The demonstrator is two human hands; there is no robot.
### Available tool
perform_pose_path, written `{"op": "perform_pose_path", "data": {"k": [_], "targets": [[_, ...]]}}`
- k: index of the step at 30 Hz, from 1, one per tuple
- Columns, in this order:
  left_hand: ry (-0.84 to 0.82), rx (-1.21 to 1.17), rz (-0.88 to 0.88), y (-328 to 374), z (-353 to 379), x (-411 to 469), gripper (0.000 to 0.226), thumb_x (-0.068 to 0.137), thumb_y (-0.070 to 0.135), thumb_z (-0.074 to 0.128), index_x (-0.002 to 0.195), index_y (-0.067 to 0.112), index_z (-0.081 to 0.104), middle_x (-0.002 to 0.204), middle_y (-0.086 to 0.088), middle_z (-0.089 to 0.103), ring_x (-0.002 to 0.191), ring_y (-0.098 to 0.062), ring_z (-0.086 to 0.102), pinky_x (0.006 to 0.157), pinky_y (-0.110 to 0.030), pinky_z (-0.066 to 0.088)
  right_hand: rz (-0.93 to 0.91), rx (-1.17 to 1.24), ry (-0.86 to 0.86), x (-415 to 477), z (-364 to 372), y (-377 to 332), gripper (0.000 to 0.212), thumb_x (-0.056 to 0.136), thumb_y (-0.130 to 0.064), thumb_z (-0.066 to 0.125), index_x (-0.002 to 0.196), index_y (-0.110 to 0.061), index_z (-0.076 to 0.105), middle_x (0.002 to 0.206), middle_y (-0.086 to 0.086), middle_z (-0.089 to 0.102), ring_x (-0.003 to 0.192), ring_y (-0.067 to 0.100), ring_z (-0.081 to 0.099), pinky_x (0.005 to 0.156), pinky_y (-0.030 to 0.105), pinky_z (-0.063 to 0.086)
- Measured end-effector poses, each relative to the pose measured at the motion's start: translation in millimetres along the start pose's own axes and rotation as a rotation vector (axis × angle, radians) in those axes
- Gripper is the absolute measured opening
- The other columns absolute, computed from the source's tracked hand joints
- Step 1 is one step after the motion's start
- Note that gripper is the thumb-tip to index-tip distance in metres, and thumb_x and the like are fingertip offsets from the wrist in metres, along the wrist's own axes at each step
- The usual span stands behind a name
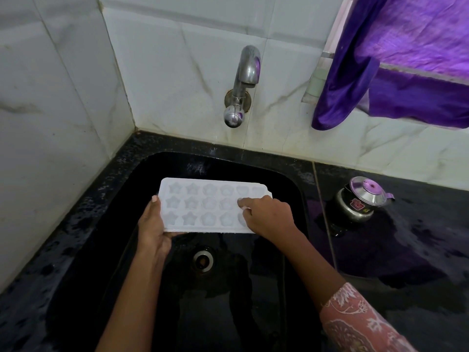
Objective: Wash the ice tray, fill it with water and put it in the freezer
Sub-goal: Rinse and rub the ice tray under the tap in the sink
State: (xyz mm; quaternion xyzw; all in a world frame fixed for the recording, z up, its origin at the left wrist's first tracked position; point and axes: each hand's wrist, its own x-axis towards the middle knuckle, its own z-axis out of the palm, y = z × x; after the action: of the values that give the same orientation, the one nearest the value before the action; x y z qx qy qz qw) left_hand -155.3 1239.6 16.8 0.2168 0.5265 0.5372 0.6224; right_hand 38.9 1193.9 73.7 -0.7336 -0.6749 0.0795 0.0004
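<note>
Head view:
Ice tray [203, 207]: held level over the black sink [223, 306], tap [243, 85] at 12 o'clock, drain [202, 260] at 6 o'clock.
Left hand [152, 228]: grips the tray's 9 o'clock end, thumb on top.
Right hand [270, 217]: bent fingertips on the 3 o'clock cells; whether it grips cannot be told.
Steel pot [360, 199]: on the surface [411, 252], at 3 o'clock.

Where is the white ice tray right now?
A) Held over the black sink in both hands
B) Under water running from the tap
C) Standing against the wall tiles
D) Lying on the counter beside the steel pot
A: the left hand grips the ice tray at its left end and the right hand holds its right end, above the sink.
</note>
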Motion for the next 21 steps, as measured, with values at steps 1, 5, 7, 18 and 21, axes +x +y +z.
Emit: {"op": "perform_pose_path", "data": {"k": [1,5,7,18,21], "targets": [[0.001,-0.001,0.000,0,0,0,0.036,0.099,0.038,0.037,0.122,0.016,0.054,0.097,-0.002,0.066,0.085,-0.020,0.065,0.056,-0.036,0.052,0.003,-0.003,0.001,0,1,-2,0.031,0.093,-0.022,0.036,0.113,-0.026,0.060,0.100,0.007,0.065,0.086,0.027,0.061,0.060,0.025,0.032],[0.009,-0.007,-0.001,0,0,1,0.037,0.099,0.037,0.039,0.123,0.014,0.054,0.098,-0.004,0.066,0.086,-0.021,0.064,0.059,-0.037,0.051,0.018,0.008,-0.026,1,3,-2,0.032,0.093,-0.021,0.035,0.111,-0.025,0.063,0.105,0.005,0.066,0.091,0.027,0.062,0.068,0.028,0.040],[0.009,-0.009,-0.002,-1,0,2,0.037,0.099,0.037,0.038,0.123,0.014,0.054,0.099,-0.004,0.066,0.086,-0.022,0.064,0.059,-0.038,0.051,0.016,0.010,-0.025,-1,3,0,0.034,0.093,-0.020,0.035,0.111,-0.027,0.063,0.105,0.004,0.067,0.089,0.026,0.062,0.071,0.030,0.045],[-0.009,-0.028,-0.032,-6,1,4,0.034,0.099,0.038,0.038,0.118,0.016,0.056,0.098,-0.005,0.067,0.086,-0.022,0.065,0.060,-0.040,0.051,0.025,-0.031,0.076,-3,-3,-3,0.032,0.095,-0.022,0.035,0.115,-0.026,0.060,0.092,0.005,0.062,0.079,0.025,0.059,0.054,0.024,0.029],[-0.001,-0.032,-0.031,-5,2,5,0.034,0.098,0.037,0.039,0.118,0.015,0.056,0.099,-0.005,0.066,0.087,-0.022,0.065,0.062,-0.040,0.052,-0.004,0.021,0.107,-3,-7,-10,0.036,0.096,-0.025,0.033,0.127,-0.031,0.050,0.093,0.007,0.062,0.077,0.024,0.057,0.059,0.027,0.034]]}}
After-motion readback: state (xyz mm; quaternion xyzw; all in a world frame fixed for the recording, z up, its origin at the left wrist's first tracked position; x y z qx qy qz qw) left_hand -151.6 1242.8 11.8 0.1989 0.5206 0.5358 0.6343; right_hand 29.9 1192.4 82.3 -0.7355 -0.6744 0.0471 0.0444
